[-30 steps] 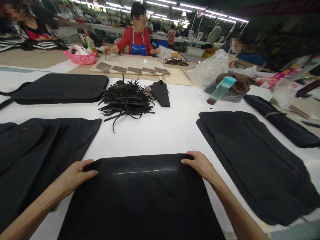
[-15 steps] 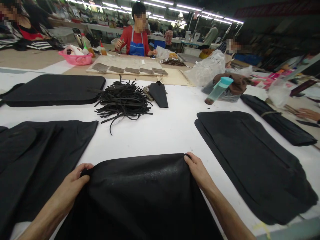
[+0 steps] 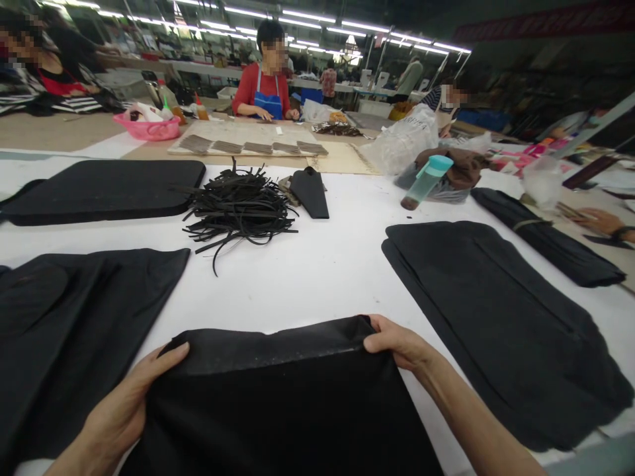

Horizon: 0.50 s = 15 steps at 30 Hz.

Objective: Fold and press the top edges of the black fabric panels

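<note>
A sheet of black leather-like material (image 3: 278, 423) is stretched between my two hands at the front of the white table (image 3: 297, 277). Its far edge shows a smoother, slightly shiny band with pale specks along its lower line. My left hand (image 3: 129, 390) pinches the sheet's far left corner, thumb on top and fingers hidden beneath. At the far right corner, my right hand (image 3: 397, 340) grips with the thumb on top and fingers behind. To the left lie black pieces (image 3: 89, 317), and to the right a stack of flat black pieces (image 3: 496, 311).
Beyond are a heap of black strips (image 3: 243, 205), a black pad stack (image 3: 109, 188), a small black piece (image 3: 310, 192), a bottle with a turquoise cap (image 3: 426, 182) and a tied black roll (image 3: 546, 235). A co-worker (image 3: 268, 79) sits across, near a pink basket (image 3: 149, 127).
The sheet's far edge has changed from a plain rounded bend to showing a distinct band. My hands have shifted slightly lower in view. The co-worker's raised hand has come down to the board.
</note>
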Motion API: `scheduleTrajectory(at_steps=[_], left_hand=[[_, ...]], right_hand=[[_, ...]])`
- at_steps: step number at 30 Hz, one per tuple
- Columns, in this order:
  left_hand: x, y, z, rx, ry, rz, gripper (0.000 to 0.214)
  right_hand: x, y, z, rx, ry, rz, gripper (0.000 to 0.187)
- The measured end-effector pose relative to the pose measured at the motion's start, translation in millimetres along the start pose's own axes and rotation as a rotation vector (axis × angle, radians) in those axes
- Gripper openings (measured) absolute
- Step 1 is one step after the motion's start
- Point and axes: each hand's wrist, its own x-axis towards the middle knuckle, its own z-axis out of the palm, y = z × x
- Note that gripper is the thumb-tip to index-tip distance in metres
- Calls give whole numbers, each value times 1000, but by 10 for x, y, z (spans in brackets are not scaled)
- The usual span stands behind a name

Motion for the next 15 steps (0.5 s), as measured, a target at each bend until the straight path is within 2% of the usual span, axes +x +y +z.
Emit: scheduleTrajectory(at_steps=[3, 8, 15], left_hand=[[148, -55, -106, 19, -108, -7, 42], [341, -115, -227, 80, -72, 60, 46], [345, -84, -187, 90, -78, 1, 34]], right_hand=[[12, 6, -22, 32, 9, 3, 42], [11, 19, 9, 104, 46, -32, 42], [3, 32, 32, 148, 54, -35, 42]])
